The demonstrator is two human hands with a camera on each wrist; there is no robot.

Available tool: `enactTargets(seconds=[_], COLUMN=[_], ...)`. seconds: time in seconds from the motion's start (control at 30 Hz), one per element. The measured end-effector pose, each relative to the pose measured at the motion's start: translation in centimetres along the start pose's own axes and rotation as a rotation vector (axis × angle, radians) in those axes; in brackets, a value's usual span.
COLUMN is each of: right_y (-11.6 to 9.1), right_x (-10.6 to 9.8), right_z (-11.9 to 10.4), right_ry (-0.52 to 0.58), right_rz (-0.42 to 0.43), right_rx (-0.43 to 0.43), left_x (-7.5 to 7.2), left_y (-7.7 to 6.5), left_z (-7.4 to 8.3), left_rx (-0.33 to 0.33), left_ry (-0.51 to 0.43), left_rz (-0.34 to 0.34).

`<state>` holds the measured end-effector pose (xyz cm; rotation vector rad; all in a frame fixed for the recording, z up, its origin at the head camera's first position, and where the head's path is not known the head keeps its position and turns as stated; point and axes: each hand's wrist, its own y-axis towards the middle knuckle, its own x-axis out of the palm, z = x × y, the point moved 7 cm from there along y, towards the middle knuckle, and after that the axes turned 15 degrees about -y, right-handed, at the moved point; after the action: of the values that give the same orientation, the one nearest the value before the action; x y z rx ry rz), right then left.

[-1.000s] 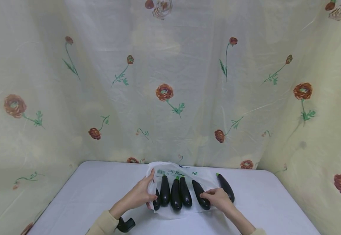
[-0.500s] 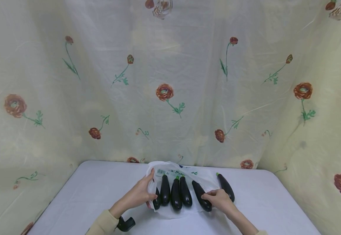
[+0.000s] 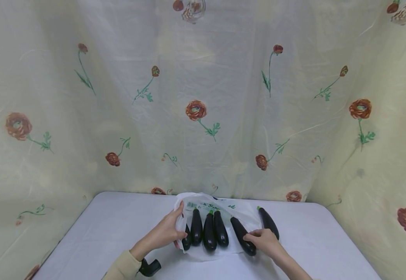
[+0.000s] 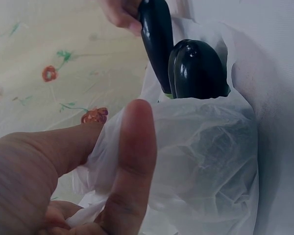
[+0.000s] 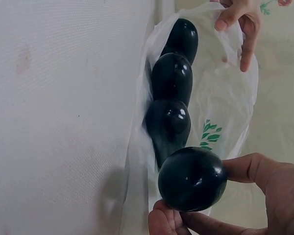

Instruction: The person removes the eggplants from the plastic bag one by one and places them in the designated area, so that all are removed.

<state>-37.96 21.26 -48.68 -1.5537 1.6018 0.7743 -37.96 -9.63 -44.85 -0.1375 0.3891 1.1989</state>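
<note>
Several dark eggplants [image 3: 209, 232] lie side by side in a white translucent plastic bag [image 3: 203, 255], its mouth facing me. My left hand [image 3: 166, 230] grips the left edge of the mouth, the plastic bunched between thumb and fingers in the left wrist view. On the right side, my right hand [image 3: 265, 242] pinches another eggplant [image 3: 239, 232] near its thick round end. Its narrow end points back into the bag. In the right wrist view, thumb and fingers stand on opposite sides of the held eggplant [image 5: 192, 178]. The leftmost eggplant [image 3: 187, 238] is partly hidden by bag and hand.
One more eggplant [image 3: 267, 221] lies outside the bag to the right, partly behind my right hand. The white-covered table [image 3: 126, 217] ends at a floral curtain [image 3: 230, 155] at back and sides. A black device [image 3: 149, 267] sits by my left wrist.
My right hand has drawn the pinched eggplant slightly toward me and to the right. My left hand, the bag and the other eggplants have stayed in place.
</note>
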Motion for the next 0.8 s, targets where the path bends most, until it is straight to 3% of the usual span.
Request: enactTargets(seconds=[0.3,0.8], right_y=[-0.5,-1.3], right_x=[-0.3,-0.9], right_z=[-0.2,-0.7], right_ry=[-0.031,-0.032], right_rz=[-0.016,-0.012], right_rx=[0.004,-0.006], left_x=[0.1,0.1], left_y=[0.1,0.0], left_z=[-0.2,-0.1], left_rx=[-0.012,-0.002], left_ry=[-0.032,-0.005], left_rz=[-0.006,0.005])
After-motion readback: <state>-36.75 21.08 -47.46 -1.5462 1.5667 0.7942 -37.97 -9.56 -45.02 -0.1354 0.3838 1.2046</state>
